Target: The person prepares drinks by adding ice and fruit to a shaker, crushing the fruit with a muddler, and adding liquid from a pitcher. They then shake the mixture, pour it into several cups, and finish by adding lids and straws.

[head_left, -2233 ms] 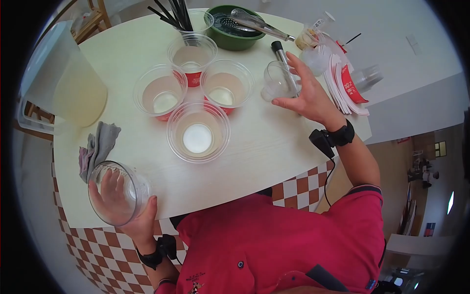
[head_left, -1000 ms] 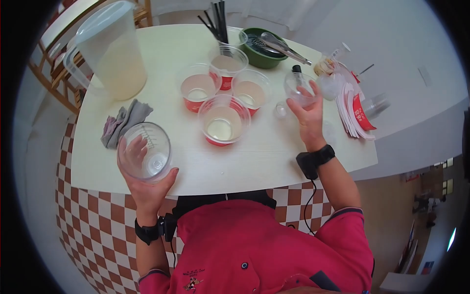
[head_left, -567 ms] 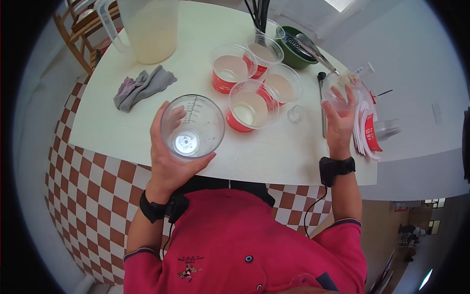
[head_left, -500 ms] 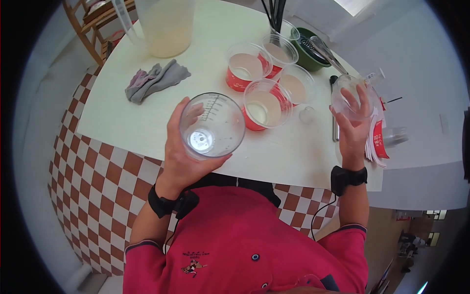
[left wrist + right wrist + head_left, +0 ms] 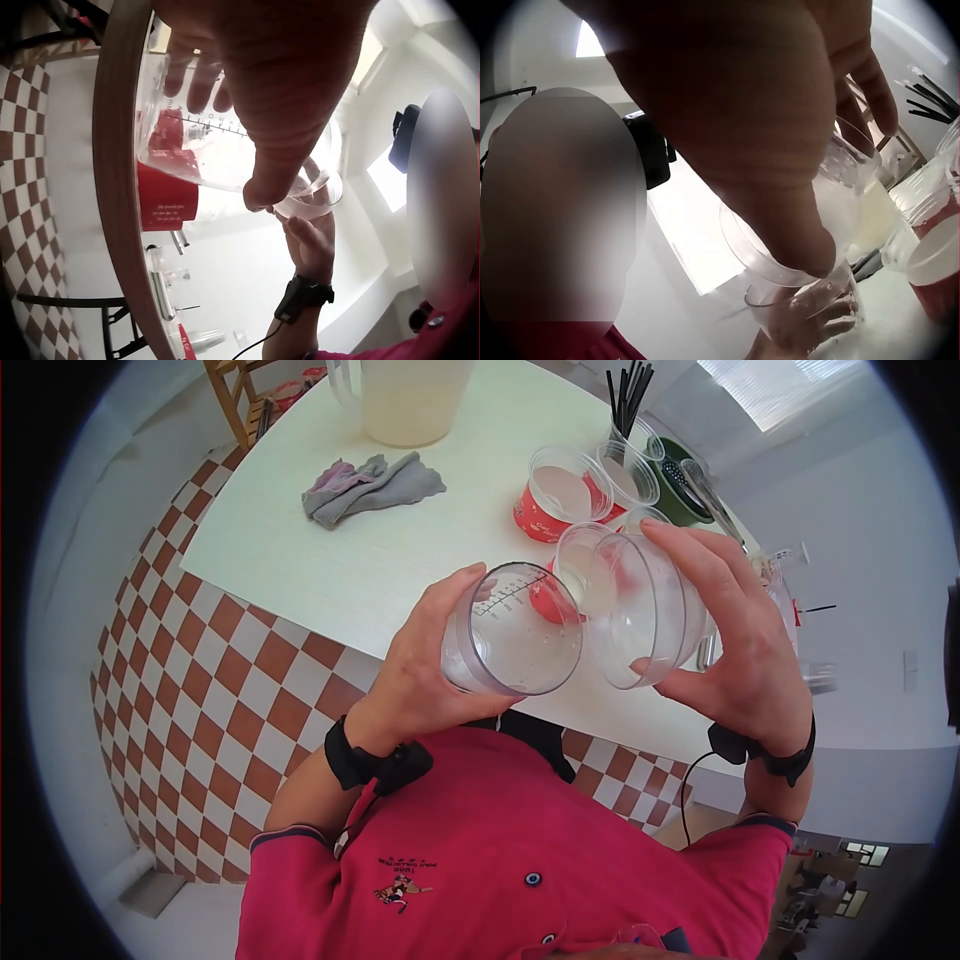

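The left hand curled round a measuring cup; the right hand pinched a tilted clear cup between thumb and fingers, rims close above the bench. Bringing them together well seemingly required gentle, steady grips and slow alignment.

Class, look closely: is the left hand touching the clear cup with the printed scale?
Touching. The head view shows it: the left hand grips the scaled cup, thumb along one side, fingertips seen through its clear wall opposite.
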Demonstrator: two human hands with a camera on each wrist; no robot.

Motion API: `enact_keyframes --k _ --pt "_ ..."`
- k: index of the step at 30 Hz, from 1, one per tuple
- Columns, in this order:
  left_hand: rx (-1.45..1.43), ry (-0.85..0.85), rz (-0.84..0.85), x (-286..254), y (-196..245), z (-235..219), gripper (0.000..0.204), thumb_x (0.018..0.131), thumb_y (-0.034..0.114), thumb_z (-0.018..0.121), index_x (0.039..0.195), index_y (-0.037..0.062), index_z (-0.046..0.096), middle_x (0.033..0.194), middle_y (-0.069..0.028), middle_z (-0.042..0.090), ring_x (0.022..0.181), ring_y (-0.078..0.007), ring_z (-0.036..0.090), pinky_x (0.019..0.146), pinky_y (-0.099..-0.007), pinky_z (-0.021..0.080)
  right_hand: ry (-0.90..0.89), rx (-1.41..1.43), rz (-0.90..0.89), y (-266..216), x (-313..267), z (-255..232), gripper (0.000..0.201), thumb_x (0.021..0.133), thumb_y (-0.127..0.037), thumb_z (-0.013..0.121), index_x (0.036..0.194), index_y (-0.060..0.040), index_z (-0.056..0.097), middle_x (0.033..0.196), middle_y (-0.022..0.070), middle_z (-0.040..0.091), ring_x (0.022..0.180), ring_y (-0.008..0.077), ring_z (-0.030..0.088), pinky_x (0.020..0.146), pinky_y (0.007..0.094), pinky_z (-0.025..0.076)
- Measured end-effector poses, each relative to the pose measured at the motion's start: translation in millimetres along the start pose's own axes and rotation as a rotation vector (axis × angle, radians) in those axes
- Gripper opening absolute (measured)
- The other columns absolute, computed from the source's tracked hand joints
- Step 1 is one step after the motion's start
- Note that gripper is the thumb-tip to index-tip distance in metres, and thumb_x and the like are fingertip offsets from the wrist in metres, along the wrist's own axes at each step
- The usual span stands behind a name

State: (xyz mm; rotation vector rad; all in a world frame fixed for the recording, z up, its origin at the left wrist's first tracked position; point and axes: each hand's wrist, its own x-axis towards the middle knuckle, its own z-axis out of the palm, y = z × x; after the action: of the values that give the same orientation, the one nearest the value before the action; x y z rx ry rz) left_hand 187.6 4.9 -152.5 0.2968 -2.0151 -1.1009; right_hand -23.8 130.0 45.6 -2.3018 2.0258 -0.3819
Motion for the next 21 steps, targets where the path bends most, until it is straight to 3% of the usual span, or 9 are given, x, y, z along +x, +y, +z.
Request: enact_keyframes --k 5,7,11,17,21 --pt "-0.056 0.017 -0.005 0 -4 0 0.112 0.06 0.018 0.095 0.15 -0.0002 0.03 0.141 -0.0203 0.05 0.129 -0.0319 0.055 0.107 -0.041 0.047 -0.066 -0.111 -0.038 -16 15 -3 0.085 0.061 -0.012 0.087 0.14 -0.0102 0.055 0.132 0.0147 0.06 0.116 0.0356 0.06 0.098 0.0435 0.05" --pt "-0.106 0.042 -0.015 0 -4 1 0.107 0.057 0.019 0.094 0.146 0.0025 0.038 0.141 -0.0213 0.051 0.127 -0.0369 0.055 0.106 -0.0416 0.047 -0.115 -0.123 -0.101 -23 25 0 0.082 0.062 -0.013 0.087 0.138 -0.0102 0.057 0.131 0.013 0.061 0.112 0.034 0.061 0.096 0.0433 0.051" --pt "-0.108 0.074 0.047 0 -6 0 0.105 0.057 0.019 0.094 0.146 0.0027 0.038 0.141 -0.0211 0.051 0.128 -0.0378 0.054 0.106 -0.0419 0.047 -0.225 -0.13 -0.214 -37 48 -2 0.075 0.064 -0.016 0.088 0.134 -0.0111 0.06 0.127 0.0099 0.062 0.108 0.0309 0.063 0.092 0.0429 0.052" --pt "-0.13 0.101 0.066 -1 -8 -2 0.103 0.059 0.018 0.093 0.145 0.0033 0.039 0.142 -0.0205 0.051 0.128 -0.0384 0.054 0.106 -0.0438 0.047 -0.32 0.051 -0.236 -44 72 6 0.069 0.064 -0.017 0.088 0.129 -0.0129 0.063 0.123 0.0112 0.062 0.105 0.0321 0.064 0.086 0.0418 0.055" --pt "-0.18 0.101 0.05 -2 -14 0 0.103 0.059 0.018 0.092 0.146 0.004 0.039 0.141 -0.02 0.052 0.127 -0.0382 0.055 0.106 -0.0441 0.047 -0.339 0.126 -0.322 -45 87 24 0.067 0.064 -0.022 0.091 0.124 -0.008 0.064 0.119 0.0138 0.063 0.104 0.0325 0.065 0.086 0.0408 0.056"
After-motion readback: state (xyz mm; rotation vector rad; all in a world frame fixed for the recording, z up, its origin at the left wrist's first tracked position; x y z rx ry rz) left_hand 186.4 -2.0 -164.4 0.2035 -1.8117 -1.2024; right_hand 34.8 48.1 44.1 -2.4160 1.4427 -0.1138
